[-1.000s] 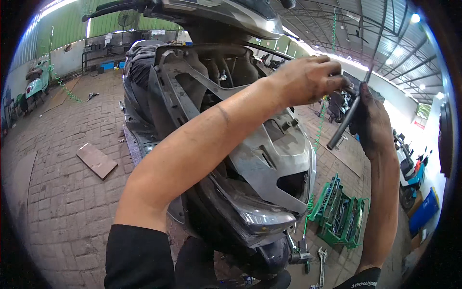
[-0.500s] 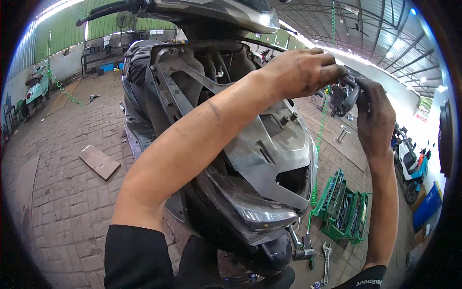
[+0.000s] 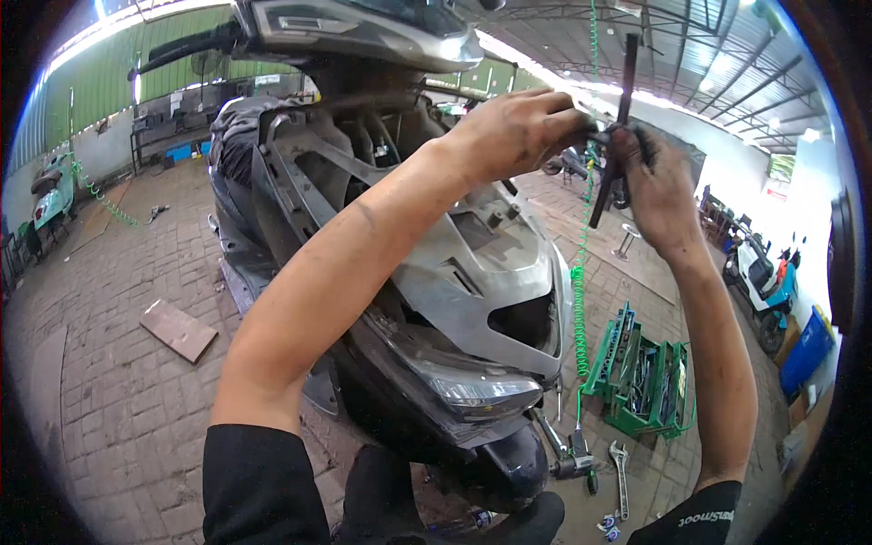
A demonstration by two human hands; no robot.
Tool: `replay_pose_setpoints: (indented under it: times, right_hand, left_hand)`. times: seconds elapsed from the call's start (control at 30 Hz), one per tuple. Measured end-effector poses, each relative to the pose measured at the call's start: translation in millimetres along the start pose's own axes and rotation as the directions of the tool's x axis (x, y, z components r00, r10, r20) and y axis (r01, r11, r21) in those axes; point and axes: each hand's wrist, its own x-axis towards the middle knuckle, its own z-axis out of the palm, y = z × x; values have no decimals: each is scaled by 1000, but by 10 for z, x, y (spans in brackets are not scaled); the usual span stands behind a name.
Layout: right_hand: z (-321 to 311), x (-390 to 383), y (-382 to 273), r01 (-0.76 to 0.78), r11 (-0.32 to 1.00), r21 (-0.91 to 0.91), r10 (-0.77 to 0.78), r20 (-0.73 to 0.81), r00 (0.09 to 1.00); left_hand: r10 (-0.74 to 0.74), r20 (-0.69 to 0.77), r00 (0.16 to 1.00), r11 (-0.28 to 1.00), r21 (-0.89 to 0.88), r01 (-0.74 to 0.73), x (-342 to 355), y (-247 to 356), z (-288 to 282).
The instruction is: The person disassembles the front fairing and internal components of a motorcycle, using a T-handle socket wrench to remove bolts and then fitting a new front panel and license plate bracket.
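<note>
My left hand (image 3: 527, 132) is raised over the scooter's front, fingers closed on a small dark piece whose shape I cannot make out. Just to its right my right hand (image 3: 658, 186) is closed on a long thin dark bar (image 3: 627, 73), held near upright and slightly tilted, with another dark part behind it partly hidden by my fingers. Below and behind my forearms stands the dark scooter (image 3: 481, 418), its front open, with a dusty grey panel (image 3: 454, 309) and a headlamp (image 3: 477, 391).
Green toolbox (image 3: 636, 391), adjustable wrench (image 3: 620, 472) and an air tool (image 3: 572, 463) lie on the brick floor at lower right, by a coiled green hose (image 3: 579, 318). A board (image 3: 177, 329) lies left. Other scooters (image 3: 758, 277), a blue bin (image 3: 804, 350) stand farther off.
Both hands have moved left in the picture along with what they hold. The bar has turned to near upright, its upper end now rising above my hands. The view has shifted slightly.
</note>
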Motion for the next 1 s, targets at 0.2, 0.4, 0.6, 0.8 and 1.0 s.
replay_pose_setpoints:
  times: [0.2, 0.4, 0.6, 0.8, 1.0]
  right_hand:
    - [-9, 10, -123, -17, 986, 164, 15, 10, 1000]
    - [15, 10, -19, -204, 931, 302, 191, 71, 979]
    - [93, 18, -49, -191, 948, 255, 192, 22, 981]
    - [122, 21, 11, -242, 911, 333, 244, 39, 969]
    - [65, -5, -135, -490, 657, 573, 469, 199, 861]
  left_hand:
    - [-111, 11, 994, 988, -107, 111, -5, 8, -91]
    - [-103, -21, 994, 984, -151, 99, 18, -5, -41]
    - [-152, -16, 988, 978, -148, 148, -37, -31, -14]
    - [-150, -10, 989, 978, -147, 147, -52, -50, 18]
    - [-232, 65, 971, 970, -65, 236, -4, -63, -52]
